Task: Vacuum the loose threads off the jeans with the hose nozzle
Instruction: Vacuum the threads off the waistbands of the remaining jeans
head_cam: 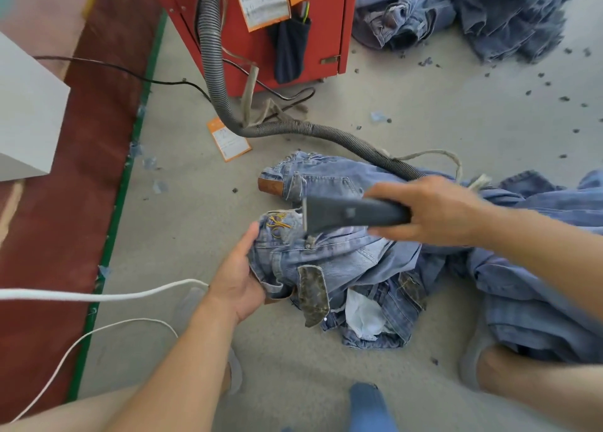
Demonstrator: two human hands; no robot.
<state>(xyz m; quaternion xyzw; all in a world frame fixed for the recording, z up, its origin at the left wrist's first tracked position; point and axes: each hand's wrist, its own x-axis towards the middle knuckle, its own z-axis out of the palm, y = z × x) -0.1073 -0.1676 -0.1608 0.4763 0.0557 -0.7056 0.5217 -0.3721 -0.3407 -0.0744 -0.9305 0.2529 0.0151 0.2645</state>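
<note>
Light blue jeans (346, 262) lie crumpled on the grey floor in front of me, waistband to the left, with a brown leather patch and yellow threads near the top. My right hand (434, 211) grips the dark grey vacuum nozzle (342, 214), whose flat mouth points left and hovers at the waistband. A ribbed grey hose (293, 128) runs from the nozzle back to the red machine (270, 23). My left hand (238, 275) holds the waistband's left edge, thumb on top and fingers hidden under the denim.
More denim lies in a heap at the back right (473, 14) and under my right arm (538, 285). Thread clumps dot the floor at the right. Black cables, white cords (98, 296) and an orange tag (228, 139) lie at the left. A red mat borders the floor.
</note>
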